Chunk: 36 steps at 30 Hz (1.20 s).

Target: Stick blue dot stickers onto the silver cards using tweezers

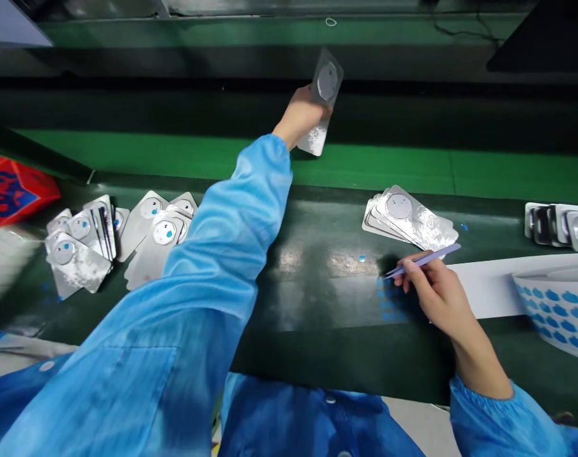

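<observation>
My left hand [302,114] reaches far forward over the green belt [389,168], closed on a silver foil pouch [323,95] with a round disc on it. My right hand [434,289] rests near the bench's front edge, pinching pale purple tweezers [425,259] whose tips point left toward a sheet of small blue dots [389,298]. A fanned stack of the same silver pouches [408,219] lies just beyond the right hand. A single blue dot [362,258] sits on the dark bench surface.
A heap of silver pouches [112,238] lies at the left, beside a red and blue box [13,190]. More pouches [560,225] stand at the right edge. A roll of blue dot stickers [560,308] on white backing curls at the right.
</observation>
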Tool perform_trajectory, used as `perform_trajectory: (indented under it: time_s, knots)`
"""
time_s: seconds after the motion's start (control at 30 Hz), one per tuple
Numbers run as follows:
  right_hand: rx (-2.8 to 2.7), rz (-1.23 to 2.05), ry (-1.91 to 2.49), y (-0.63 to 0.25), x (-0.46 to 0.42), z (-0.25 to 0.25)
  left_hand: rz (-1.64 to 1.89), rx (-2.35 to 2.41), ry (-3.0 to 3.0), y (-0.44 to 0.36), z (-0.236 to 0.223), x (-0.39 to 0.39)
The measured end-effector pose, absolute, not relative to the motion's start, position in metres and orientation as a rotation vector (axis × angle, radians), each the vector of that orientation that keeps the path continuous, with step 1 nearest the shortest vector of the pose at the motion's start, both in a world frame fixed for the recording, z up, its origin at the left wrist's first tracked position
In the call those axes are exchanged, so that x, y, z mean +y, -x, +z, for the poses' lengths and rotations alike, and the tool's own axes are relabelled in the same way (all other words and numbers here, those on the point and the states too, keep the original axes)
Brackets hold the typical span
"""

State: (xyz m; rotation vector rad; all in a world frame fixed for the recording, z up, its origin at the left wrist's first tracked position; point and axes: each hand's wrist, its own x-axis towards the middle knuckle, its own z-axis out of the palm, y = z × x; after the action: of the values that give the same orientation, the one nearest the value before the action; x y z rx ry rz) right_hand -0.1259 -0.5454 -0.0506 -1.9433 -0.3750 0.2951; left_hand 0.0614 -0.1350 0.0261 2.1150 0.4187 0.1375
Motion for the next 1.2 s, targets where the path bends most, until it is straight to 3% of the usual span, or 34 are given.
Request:
perform_trajectory:
  time_s: [0.23, 0.4, 0.67, 0.93, 1.2]
  knots:
    - [-0.387, 0.282, 1.939, 0.125, -0.545, -0.059, 0.063, 0.171, -1.593, 0.105, 0.045, -0.170]
    - [-0.385, 0.288, 1.929, 0.123, -0.547, -0.062, -0.117, 0.140, -1.218, 0.192, 0.024, -0.188]
    - [-0.351, 0.269, 1.875, 0.121, -0.550, -0.057, -0.188, 0.168, -0.913, 0.221, -0.027, -0.210]
    - [-0.275, 0.079, 1.556, 0.150, -0.498, -0.019, -0.296, 0.131, -0.852, 0.237, -0.027, -0.247]
    - [-0.310, 0.137, 1.537, 0.163, -0.450, -0.011, -0.317, 0.119, -0.868, 0.242, -0.032, -0.256]
